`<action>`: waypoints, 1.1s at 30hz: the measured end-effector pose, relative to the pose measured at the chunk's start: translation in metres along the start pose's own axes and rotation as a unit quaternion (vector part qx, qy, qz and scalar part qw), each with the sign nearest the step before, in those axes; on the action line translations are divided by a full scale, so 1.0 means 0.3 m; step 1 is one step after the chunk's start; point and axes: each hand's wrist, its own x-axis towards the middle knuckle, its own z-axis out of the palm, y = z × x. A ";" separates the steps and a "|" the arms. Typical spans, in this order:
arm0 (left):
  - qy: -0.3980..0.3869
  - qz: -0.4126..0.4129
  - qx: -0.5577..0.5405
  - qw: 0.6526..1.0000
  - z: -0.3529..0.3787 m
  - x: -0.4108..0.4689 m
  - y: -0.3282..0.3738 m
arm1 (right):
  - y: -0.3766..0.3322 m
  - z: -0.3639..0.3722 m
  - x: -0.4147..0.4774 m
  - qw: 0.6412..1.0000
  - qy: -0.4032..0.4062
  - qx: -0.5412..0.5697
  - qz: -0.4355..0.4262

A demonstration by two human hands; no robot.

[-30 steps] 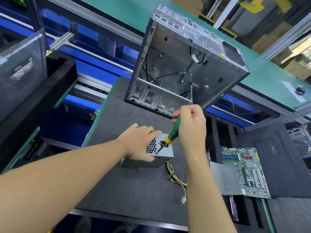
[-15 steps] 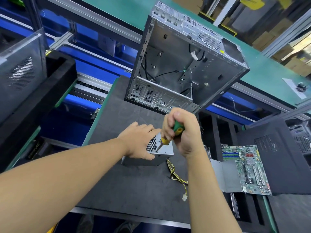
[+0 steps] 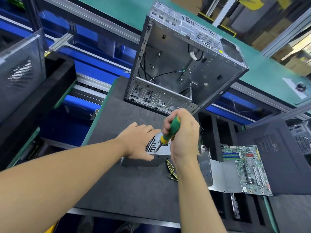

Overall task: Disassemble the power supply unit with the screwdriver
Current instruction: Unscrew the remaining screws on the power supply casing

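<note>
The grey metal power supply unit (image 3: pixel 160 149) lies on the dark foam mat (image 3: pixel 134 185), its honeycomb vent facing up. My left hand (image 3: pixel 139 142) rests flat on its top, holding it down. My right hand (image 3: pixel 182 137) grips the green and yellow screwdriver (image 3: pixel 169 132). The screwdriver's tip stands on a screw at the unit's near top edge, beside the vent. Yellow and black cables (image 3: pixel 171 170) trail from the unit toward me.
An empty open computer case (image 3: pixel 183 68) stands tilted at the mat's far side. A green motherboard (image 3: pixel 247 169) and a metal plate (image 3: pixel 220 175) lie to the right, next to a black side panel (image 3: pixel 277 153). Another case (image 3: pixel 20 71) stands at the left.
My right hand has turned on the screwdriver handle, changing its grip twice, while the tip stayed at the same screw. My left hand and the unit have not moved.
</note>
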 end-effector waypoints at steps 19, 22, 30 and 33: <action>0.046 0.010 -0.026 0.999 -0.007 -0.009 0.003 | 0.001 0.033 0.009 0.998 0.057 -0.013 -0.013; 0.065 0.025 -0.025 0.997 -0.011 -0.014 0.001 | 0.009 0.015 0.007 0.996 -0.060 0.060 -0.011; 0.012 0.001 -0.006 1.000 0.004 -0.005 -0.003 | 0.001 -0.073 0.033 0.992 -0.069 0.103 -0.025; -0.003 -0.008 -0.004 1.000 0.006 -0.002 -0.004 | -0.001 -0.081 0.032 0.998 0.020 0.030 -0.052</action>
